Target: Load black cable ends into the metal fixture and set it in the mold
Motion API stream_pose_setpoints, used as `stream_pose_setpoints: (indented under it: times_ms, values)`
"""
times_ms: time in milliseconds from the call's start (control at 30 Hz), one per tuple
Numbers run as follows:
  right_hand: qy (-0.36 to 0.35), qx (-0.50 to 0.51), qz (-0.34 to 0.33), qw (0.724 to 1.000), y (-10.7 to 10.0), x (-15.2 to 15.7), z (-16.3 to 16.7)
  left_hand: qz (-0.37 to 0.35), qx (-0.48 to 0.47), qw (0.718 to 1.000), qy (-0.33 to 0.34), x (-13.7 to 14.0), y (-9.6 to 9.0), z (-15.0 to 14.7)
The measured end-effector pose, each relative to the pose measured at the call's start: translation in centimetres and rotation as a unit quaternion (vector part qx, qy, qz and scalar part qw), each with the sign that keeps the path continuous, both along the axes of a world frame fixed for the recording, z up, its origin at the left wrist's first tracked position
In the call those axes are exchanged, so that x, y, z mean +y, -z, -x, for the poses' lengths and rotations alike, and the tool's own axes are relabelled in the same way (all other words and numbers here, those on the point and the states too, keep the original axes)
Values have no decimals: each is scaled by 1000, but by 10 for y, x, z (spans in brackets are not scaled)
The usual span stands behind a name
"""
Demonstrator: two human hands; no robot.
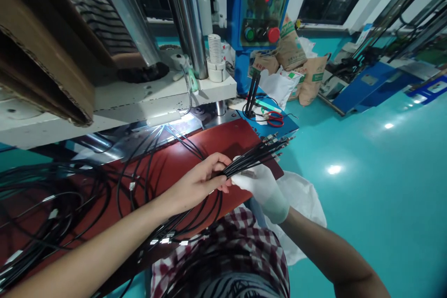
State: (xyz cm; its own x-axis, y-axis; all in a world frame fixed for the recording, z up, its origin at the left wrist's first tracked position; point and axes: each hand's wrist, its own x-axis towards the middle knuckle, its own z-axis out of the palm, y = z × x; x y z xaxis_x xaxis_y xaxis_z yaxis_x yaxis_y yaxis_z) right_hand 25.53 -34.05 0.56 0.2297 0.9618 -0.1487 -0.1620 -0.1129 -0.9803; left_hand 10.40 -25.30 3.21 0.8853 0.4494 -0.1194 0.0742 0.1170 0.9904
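A bundle of black cables (256, 155) with metal-tipped ends runs through both hands above the red work surface (223, 142). My bare left hand (206, 179) is closed around the bundle, fingers wrapped over it. Beneath the cables, my right hand (256, 184), in a white glove, grips the same bundle nearer the tips; its fingers are partly hidden. The tips point to the upper right. Looped lengths of the cables hang below the left hand, with small white tags (165, 237) on them.
Coiled black cables (52, 214) cover the left of the surface. Behind stands a press with steel columns (188, 18) and a control box (265, 4). Red-handled scissors (275, 119) lie on a blue ledge. A white sack (303, 195) is at right; paper bags (312, 79) stand farther back.
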Motion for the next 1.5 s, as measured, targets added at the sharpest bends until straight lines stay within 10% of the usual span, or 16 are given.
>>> stream_pose_setpoints:
  times_ms: [467,700,1033,1167,1300,1400,1500]
  values:
    - [278,136,-94,946,-13,-15,-53,-44,19,999,-6,0,-10,7]
    - [-14,110,-82,990,1,-22,-36,-60,82,995,-22,-6,-20,2]
    - [147,69,12,987,0,-15,-32,-42,83,984,-153,-5,-6,-2]
    - [-62,44,124,989,-9,-36,-44,-48,62,988,-135,1,-8,0]
    - [-342,13,191,920,-42,-43,-50,-51,46,987,-146,2,-7,1]
    - [-141,-2,23,990,-54,-20,-39,-89,49,986,-135,2,-5,1]
    - [67,-17,-101,993,-52,13,-18,-168,55,977,-120,3,-4,5]
